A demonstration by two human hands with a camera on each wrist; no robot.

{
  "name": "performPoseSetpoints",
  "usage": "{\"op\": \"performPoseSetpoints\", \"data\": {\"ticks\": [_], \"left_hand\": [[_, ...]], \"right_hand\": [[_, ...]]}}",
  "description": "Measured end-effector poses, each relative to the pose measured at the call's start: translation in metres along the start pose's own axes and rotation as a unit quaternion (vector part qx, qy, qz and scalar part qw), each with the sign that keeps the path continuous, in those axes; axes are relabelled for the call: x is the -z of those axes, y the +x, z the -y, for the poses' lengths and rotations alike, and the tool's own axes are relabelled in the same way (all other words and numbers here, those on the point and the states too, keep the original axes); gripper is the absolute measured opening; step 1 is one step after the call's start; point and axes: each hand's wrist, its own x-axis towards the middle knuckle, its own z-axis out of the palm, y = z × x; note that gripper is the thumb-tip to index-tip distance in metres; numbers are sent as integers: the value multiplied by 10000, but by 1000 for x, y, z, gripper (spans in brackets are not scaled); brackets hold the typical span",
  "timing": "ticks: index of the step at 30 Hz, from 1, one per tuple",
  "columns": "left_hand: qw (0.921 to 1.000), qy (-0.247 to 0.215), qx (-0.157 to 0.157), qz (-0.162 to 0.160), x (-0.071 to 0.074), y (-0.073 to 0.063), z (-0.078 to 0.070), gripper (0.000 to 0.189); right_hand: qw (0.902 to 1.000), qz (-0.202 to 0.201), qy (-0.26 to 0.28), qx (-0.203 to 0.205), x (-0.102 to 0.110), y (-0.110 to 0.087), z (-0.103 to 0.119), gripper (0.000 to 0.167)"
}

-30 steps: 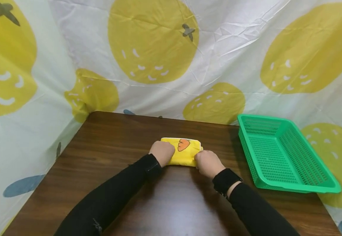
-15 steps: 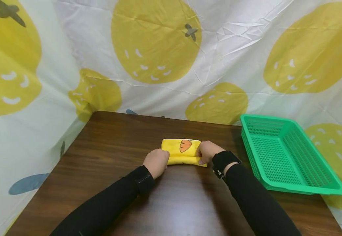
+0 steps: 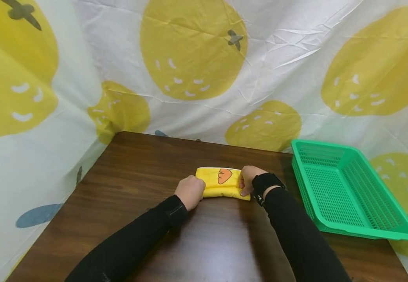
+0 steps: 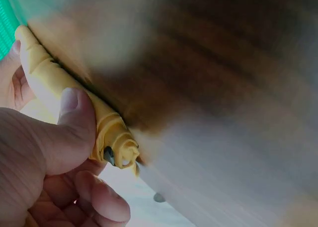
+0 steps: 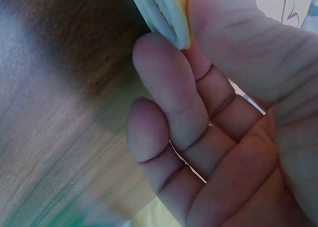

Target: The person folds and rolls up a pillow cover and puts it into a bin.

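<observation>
A yellow cloth (image 3: 212,178) with an orange carrot print and a white far edge lies on the table, its near side rolled up. My left hand (image 3: 190,192) pinches the left end of the roll. In the left wrist view, that hand's thumb presses on the rolled cloth (image 4: 113,127), whose end shows a spiral of layers. At the other end, my right hand (image 3: 251,180) grips the cloth's near right corner. The right wrist view shows pale stacked layers of the cloth (image 5: 164,13) between thumb and fingers. The hands cover both sides of the cloth.
A green perforated plastic basket (image 3: 352,196) stands at the right of the dark wooden table (image 3: 147,156). A white sheet (image 3: 197,117) with yellow fruit prints hangs behind the table and along its left side.
The near edge of the cloth has been turned up into a roll. My right hand has shifted its grip along the right end, and the left hand has moved slightly nearer.
</observation>
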Motion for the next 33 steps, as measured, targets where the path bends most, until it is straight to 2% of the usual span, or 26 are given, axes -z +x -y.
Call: {"op": "performPoseSetpoints", "data": {"ticks": [6, 9, 12, 15, 21, 24, 27, 33], "left_hand": [[9988, -241, 7, 432, 2, 15, 8, 12], [9964, -304, 40, 788, 7, 25, 12, 15], [9925, -172, 1, 1214, 10, 37, 14, 19], [9850, -26, 11, 1725, 10, 51, 16, 27], [9646, 150, 154, 2627, 7, 76, 19, 43], [9553, 269, 150, 2939, 7, 83, 20, 44], [9475, 525, 13, 3154, 7, 88, 21, 44], [9398, 977, -118, 3272, 3, 97, 24, 47]], "right_hand": [[9999, -105, 66, 19, 3, -5, -4, 24], [9998, -109, 156, 55, 5, -5, -6, 24], [9998, -110, 168, 70, 4, -4, -8, 25], [9999, -139, 36, 24, 2, -1, -8, 28], [9991, -273, -299, -145, -2, 0, -3, 33], [9980, -548, -285, -126, -5, -6, 1, 35], [9951, -970, -188, -33, -7, -18, 8, 32], [9842, -1703, -488, 59, -25, -39, 20, 23]]}}
